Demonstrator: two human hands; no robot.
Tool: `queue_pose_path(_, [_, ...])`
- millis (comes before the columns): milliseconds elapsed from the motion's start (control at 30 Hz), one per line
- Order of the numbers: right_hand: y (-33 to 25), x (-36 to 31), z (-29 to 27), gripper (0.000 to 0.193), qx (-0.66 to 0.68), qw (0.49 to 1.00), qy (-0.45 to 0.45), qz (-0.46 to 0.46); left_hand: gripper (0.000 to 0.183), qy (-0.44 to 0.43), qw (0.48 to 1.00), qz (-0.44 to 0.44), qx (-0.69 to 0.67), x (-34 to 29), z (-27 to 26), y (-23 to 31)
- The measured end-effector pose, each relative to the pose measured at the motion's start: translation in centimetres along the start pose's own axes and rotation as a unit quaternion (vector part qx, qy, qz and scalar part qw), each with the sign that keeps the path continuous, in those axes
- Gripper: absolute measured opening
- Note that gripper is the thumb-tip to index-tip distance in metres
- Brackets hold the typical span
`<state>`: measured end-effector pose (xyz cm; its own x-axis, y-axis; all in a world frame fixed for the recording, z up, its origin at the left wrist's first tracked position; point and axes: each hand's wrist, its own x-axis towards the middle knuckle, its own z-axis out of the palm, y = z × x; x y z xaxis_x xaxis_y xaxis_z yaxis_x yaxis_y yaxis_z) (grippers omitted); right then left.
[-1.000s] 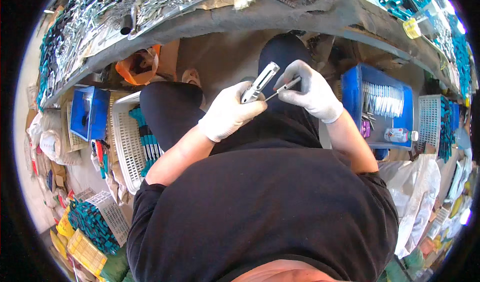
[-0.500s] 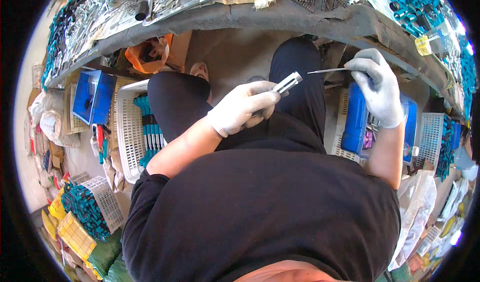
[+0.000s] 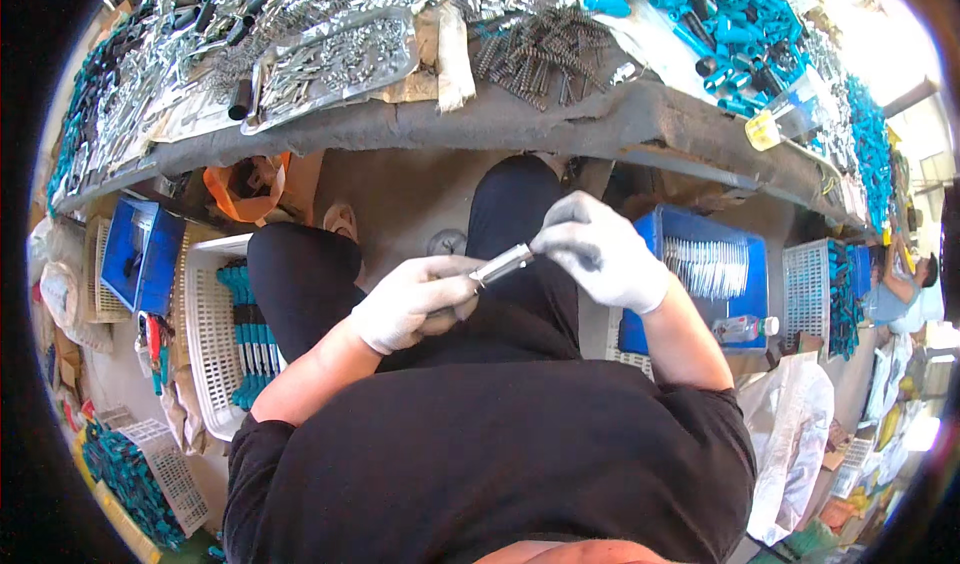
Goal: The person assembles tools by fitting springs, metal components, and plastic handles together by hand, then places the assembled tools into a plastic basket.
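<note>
My left hand [image 3: 415, 302], in a white glove, is closed round a short silver metal tube [image 3: 503, 264]. The tube is held above my lap, tilted up toward the right, with a slot along its side. At its upper right end is my gloved right hand [image 3: 605, 254], its thumb and fingers pinched together against the tube's mouth. The thin metal rod that was in these fingers is now hidden by the fingers and the tube.
Ahead, the workbench edge [image 3: 420, 124] carries a metal tray [image 3: 405, 59] of small parts, dark springs [image 3: 540, 54] and teal housings [image 3: 735, 34]. A blue bin [image 3: 645, 264] with silver rods stands right, a white basket [image 3: 205, 344] left. Another person [image 3: 893, 294] is at far right.
My right hand has come leftward and down to the tube's end, and the thin rod no longer shows. The view has tilted up and turned right, showing more of the bench.
</note>
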<state>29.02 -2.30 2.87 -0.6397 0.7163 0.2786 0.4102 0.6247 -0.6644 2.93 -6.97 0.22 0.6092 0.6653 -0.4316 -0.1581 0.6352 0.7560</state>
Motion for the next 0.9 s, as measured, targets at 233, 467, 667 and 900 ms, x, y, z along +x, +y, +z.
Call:
queue_pose_path(233, [-1.0, 0.2, 1.1, 0.023, 0.158, 0.981, -0.022, 0.113, 0.040, 0.009, 1.000, 0.004, 0.028, 0.3, -0.5, -0.4])
queue_pose_path(467, [-0.3, 0.0, 2.1, 0.013, 0.498, 0.857, -0.019, 0.132, 0.032, -0.049, 0.998, 0.032, -0.030, -0.7, -0.5, -0.2])
queue_pose_path(667, [0.1, 0.1, 5.5, 0.010, 0.523, 0.822, 0.154, 0.165, 0.037, -0.035, 0.997, 0.041, -0.049, -0.7, -1.1, -0.5])
queue_pose_path(900, [-0.3, 1.2, 7.2, 0.021, 0.465, 0.846, 0.131, 0.224, 0.040, -0.012, 0.997, 0.053, -0.051, -0.4, -2.0, -1.0])
